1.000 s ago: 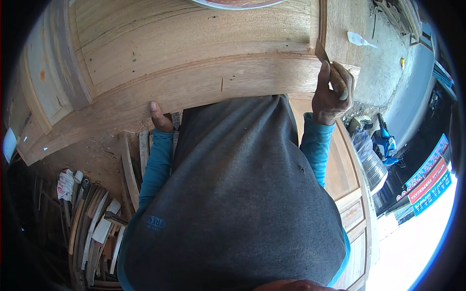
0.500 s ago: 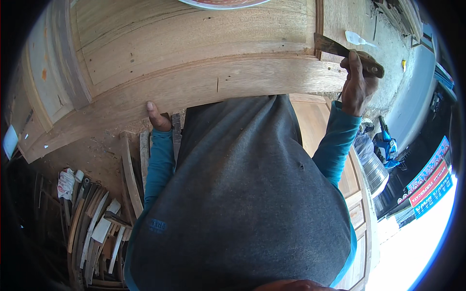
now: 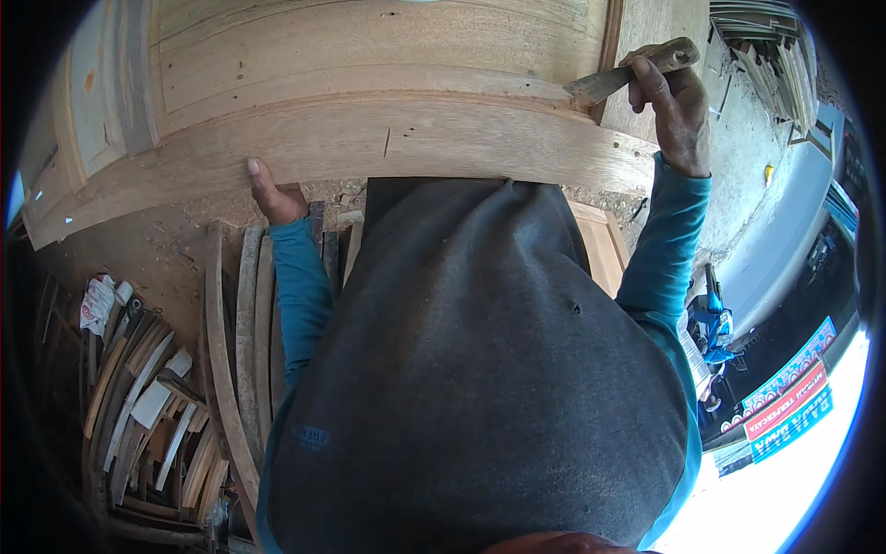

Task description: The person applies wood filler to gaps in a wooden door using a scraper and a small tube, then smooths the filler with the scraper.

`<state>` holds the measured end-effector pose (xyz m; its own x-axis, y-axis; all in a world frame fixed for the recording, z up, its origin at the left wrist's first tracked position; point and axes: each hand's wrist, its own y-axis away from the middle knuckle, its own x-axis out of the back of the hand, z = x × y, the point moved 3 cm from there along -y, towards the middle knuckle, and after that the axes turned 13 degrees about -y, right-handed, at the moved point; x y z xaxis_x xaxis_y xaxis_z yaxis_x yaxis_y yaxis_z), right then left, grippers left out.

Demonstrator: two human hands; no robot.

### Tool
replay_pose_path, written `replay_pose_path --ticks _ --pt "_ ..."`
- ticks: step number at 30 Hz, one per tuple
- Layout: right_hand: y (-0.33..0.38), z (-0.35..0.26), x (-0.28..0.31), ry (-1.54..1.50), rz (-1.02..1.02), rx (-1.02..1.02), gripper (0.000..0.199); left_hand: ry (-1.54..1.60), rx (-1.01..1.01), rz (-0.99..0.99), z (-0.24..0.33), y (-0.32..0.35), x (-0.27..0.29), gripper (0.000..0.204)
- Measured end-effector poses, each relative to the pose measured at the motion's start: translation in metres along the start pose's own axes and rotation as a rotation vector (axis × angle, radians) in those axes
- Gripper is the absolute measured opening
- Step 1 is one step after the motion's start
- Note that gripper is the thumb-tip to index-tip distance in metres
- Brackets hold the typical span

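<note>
A pale wooden door with framed panels lies across in front of my body. My right hand grips a putty knife by its worn wooden handle, whose end points up and right. The blade's tip is at the panel's edge beside the corner of the frame and seems to touch the wood there. At the near edge of the door, my left hand lays its thumb on top. Its other fingers are hidden below the edge.
Wood offcuts are piled at the lower left, with long curved strips beside them. Another wooden panel stands below the door on the right. Thin strips lie at the far right, and a blue machine is near the right side.
The putty knife has moved left, its blade now at the panel corner. My left hand appears farther left along the edge. The view has shifted, and the round dish at the top is almost gone.
</note>
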<state>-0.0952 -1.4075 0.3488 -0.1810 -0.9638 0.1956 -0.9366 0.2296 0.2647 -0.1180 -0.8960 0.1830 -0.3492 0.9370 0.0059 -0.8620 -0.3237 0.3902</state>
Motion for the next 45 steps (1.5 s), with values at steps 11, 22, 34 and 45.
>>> replay_pose_path --ticks 11,22,34,45 --pt "-0.031 0.025 0.0 0.174 -0.158 0.035 0.038 0.066 -0.06 0.087 0.015 0.014 -0.023 0.088" --pt "-0.038 0.029 0.003 0.169 -0.174 0.029 0.039 0.114 -0.057 0.069 0.012 0.012 -0.024 0.086" --pt "-0.041 0.035 -0.001 0.137 -0.204 -0.02 0.038 0.118 -0.029 0.064 0.014 0.011 -0.025 0.087" --pt "-0.046 0.04 -0.001 0.145 -0.161 0.002 0.037 0.12 -0.01 0.07 0.018 0.016 -0.031 0.088"
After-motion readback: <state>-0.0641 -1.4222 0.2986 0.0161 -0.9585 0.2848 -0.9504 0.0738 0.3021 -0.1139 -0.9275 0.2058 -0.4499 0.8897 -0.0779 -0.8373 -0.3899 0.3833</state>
